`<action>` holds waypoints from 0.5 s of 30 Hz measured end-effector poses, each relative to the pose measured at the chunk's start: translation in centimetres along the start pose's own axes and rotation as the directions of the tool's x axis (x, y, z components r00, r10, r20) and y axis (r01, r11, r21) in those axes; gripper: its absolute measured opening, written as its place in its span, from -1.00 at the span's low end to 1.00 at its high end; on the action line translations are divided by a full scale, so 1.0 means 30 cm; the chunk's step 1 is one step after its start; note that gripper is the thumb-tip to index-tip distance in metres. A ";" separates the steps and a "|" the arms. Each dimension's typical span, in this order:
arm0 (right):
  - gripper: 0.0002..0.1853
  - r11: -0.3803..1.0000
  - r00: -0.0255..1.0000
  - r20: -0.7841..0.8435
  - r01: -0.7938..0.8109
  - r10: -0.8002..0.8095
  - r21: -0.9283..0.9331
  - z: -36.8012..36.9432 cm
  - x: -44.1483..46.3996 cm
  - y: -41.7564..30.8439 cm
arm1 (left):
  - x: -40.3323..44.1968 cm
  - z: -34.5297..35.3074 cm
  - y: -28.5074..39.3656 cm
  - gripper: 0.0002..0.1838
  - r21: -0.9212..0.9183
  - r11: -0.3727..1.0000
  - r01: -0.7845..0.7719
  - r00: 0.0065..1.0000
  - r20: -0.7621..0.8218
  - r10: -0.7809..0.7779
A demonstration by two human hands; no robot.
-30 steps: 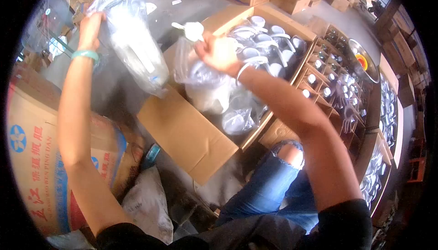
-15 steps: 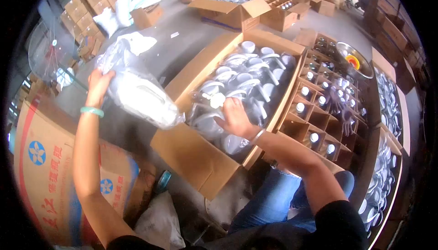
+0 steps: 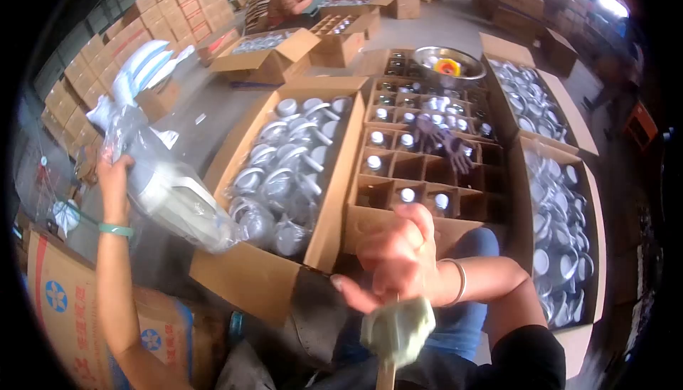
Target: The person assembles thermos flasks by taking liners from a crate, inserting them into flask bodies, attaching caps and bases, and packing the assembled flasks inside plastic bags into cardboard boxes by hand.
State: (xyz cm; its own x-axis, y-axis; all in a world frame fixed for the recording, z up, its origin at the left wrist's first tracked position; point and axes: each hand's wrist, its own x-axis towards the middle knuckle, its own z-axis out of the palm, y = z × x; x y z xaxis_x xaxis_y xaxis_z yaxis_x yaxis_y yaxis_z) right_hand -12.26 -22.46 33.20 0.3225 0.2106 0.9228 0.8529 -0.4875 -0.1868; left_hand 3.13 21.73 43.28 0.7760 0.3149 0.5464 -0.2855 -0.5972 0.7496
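Observation:
My left hand is closed on the gathered top of a clear plastic bag. Inside the bag, a grey and white handled jug hangs tilted, its lower end near the open carton's left corner. My right hand is raised in front of my body with curled fingers, slightly blurred. Close to the camera, just below those fingers, is a pale green lump on a light stick; its exact grip point is hard to see. The carton ahead holds several bagged grey jugs.
Right of it, a divided carton holds white-capped bottles, purple gloves and a metal bowl. Cartons of grey jugs line the right. A printed carton stands at left. Two people work beyond.
My right hand has come back from above the jug carton towards my body, with the pale green lump now nearer the camera. My view has turned right and up; the left hand still holds the bag.

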 end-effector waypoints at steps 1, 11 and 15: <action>-0.73 0.999 0.999 -0.027 -0.030 0.030 -0.021 -0.051 -0.013 -0.031 | -0.017 0.032 0.062 -0.56 0.007 1.000 -0.008 0.999 0.049 0.008; -0.54 0.964 0.870 -0.461 0.054 -0.173 -0.260 -0.400 -0.168 -0.167 | -0.310 0.472 0.611 -0.45 -0.405 0.909 0.100 0.880 0.462 0.108; -0.32 0.927 0.963 -0.244 0.013 -0.112 -0.375 -0.580 -0.237 -0.213 | -0.453 0.608 0.733 -0.30 -0.527 0.832 0.175 0.815 0.551 0.178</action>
State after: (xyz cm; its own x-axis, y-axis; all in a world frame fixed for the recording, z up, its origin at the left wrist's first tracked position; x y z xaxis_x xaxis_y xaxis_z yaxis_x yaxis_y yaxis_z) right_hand -27.14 -35.58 33.70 0.1155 0.0510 0.9920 0.6409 -0.7668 -0.0352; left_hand -3.43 -9.14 45.53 0.8918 -0.2562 0.3729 -0.3982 -0.0531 0.9158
